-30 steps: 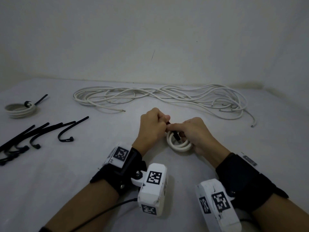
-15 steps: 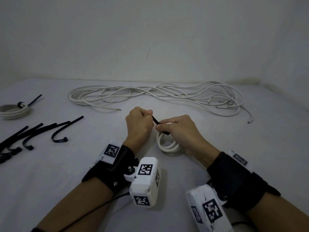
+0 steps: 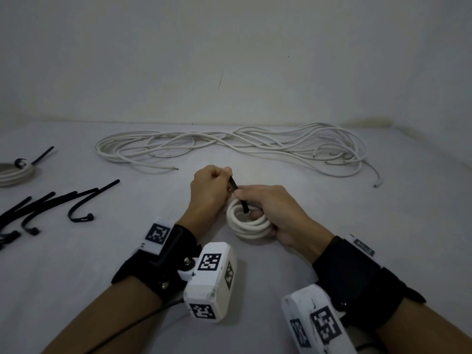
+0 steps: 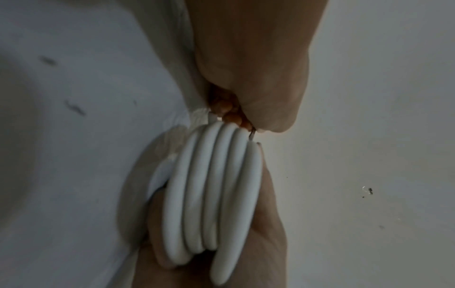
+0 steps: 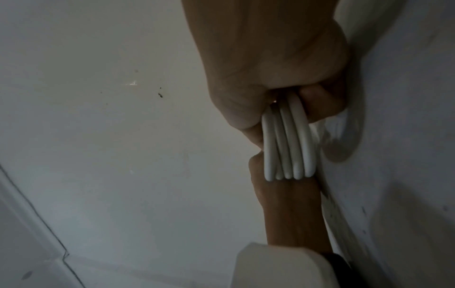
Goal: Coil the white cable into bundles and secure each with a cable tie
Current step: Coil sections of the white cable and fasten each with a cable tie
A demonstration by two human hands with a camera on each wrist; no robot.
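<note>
A small white cable coil [image 3: 249, 223] of several turns stands on the table between my hands, seen close in the left wrist view as the coil [image 4: 214, 194] and in the right wrist view as the coil [image 5: 288, 140]. A black cable tie [image 3: 238, 194] runs through it. My left hand [image 3: 212, 190] pinches the tie's upper end. My right hand [image 3: 265, 208] grips the coil, its thumb and finger on the tie lower down. The long loose white cable [image 3: 242, 146] lies spread behind.
Several spare black cable ties [image 3: 51, 203] lie at the left. A finished coil with a black tie [image 3: 15, 172] sits at the far left edge. A wall rises behind the table.
My left hand has drawn the tie's end up and leftwards, away from the right hand, so more black strap shows. The coil stays in my right hand.
</note>
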